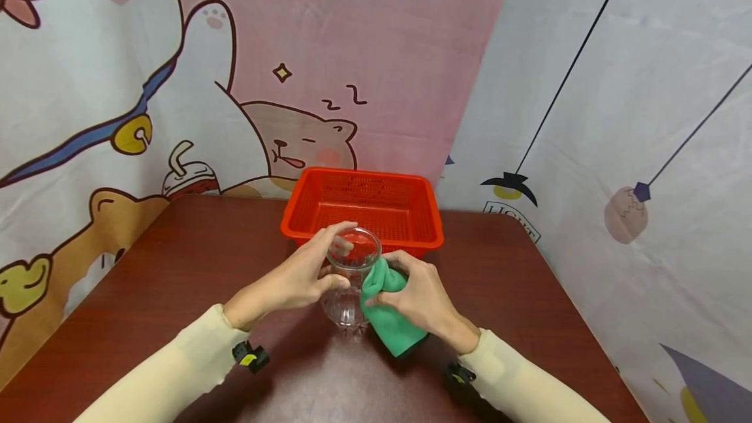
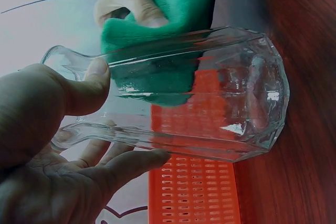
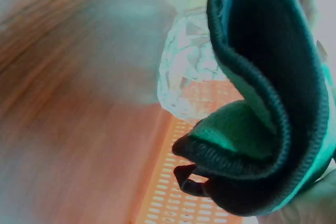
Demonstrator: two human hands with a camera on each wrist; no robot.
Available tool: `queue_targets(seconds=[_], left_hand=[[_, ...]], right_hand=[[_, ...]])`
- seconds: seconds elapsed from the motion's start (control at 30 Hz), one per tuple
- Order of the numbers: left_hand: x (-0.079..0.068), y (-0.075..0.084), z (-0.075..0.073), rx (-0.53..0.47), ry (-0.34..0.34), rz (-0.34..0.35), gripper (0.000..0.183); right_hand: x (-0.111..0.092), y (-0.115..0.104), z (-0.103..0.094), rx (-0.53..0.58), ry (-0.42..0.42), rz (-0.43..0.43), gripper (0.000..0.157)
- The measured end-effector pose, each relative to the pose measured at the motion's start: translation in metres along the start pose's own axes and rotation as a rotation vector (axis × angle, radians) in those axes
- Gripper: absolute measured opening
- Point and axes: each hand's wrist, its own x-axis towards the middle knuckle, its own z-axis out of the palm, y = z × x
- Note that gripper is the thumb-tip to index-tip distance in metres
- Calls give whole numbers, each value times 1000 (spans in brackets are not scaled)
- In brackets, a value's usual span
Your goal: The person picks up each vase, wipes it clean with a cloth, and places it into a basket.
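A clear faceted glass vase [image 1: 342, 309] is held in the left hand [image 1: 296, 278], a green dark-edged cloth [image 1: 395, 330] in the right hand [image 1: 420, 294].
Nearest, cream sleeves [image 1: 176, 359] are seen; beyond them, the vase's neck is gripped between left thumb and fingers, and the bunched cloth, pinched by the right hand, is laid against the vase's side. Whether the base touches the reddish-brown wooden tabletop [image 1: 217, 247] cannot be told. Behind, a red perforated plastic basket [image 1: 376, 187] is backed by a cartoon-printed backdrop [image 1: 405, 38].
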Motion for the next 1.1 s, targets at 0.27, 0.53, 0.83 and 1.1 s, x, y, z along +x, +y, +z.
queue_targets(seconds=[0.27,0.53,0.83,1.1], left_hand=[[0,-2,0,11,1,12,100],[1,-2,0,22,-4,-2,99],[0,-1,0,1,-13,-3,100],[0,-1,-1,12,-2,-2,101]], right_hand=[[7,-9,-6,82,36,-13,64],[11,-15,-11,156,60,-35,65],[13,-15,-18,221,94,-80,66],[14,-14,-21,207,86,-95,65]])
